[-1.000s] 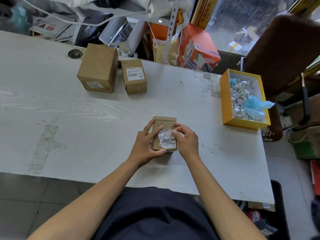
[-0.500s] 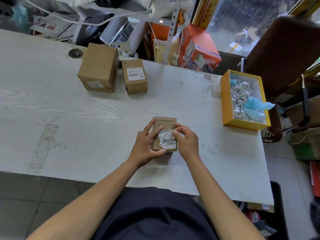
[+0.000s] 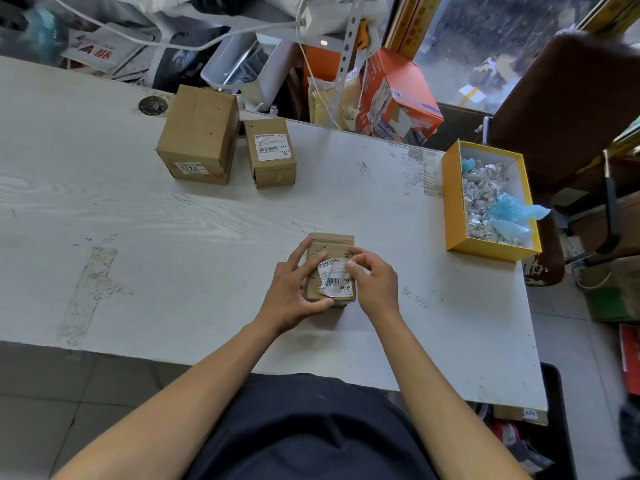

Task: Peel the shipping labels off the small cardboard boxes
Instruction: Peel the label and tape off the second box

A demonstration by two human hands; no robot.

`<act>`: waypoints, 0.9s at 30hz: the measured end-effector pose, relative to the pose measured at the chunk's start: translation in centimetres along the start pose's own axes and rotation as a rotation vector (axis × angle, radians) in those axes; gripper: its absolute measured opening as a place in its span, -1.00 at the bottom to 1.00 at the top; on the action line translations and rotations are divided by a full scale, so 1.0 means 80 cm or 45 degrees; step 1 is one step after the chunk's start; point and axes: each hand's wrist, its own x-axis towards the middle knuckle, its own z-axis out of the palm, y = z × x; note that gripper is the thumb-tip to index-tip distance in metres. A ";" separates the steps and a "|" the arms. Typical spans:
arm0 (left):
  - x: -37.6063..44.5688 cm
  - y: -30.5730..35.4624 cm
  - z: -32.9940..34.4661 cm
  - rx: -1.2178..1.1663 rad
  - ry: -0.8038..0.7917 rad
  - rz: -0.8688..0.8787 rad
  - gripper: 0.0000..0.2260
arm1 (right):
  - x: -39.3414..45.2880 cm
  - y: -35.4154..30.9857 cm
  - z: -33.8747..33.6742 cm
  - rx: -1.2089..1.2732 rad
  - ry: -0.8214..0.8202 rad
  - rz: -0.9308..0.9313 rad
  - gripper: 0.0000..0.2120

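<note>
White worktable point(image 3: 173, 237), cluttered shelving behind. At centre, small cardboard box point(image 3: 329, 245) lying flat, shipping label point(image 3: 335, 277) part-lifted and crumpled on its top face. Left hand point(image 3: 294, 289) at 9 o'clock of box, fingers spread, thumb gripping near edge. Right hand point(image 3: 372, 282) at 3 o'clock, fingertips pinching label. Two further boxes (both labelled) at 11 o'clock: larger box point(image 3: 199, 133), smaller box point(image 3: 272, 152). Yellow tray point(image 3: 453, 202) of label scraps at 2 o'clock.
</note>
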 end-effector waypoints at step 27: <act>0.000 -0.002 0.002 0.012 0.005 0.006 -0.21 | 0.000 -0.002 -0.005 0.005 -0.038 0.017 -0.83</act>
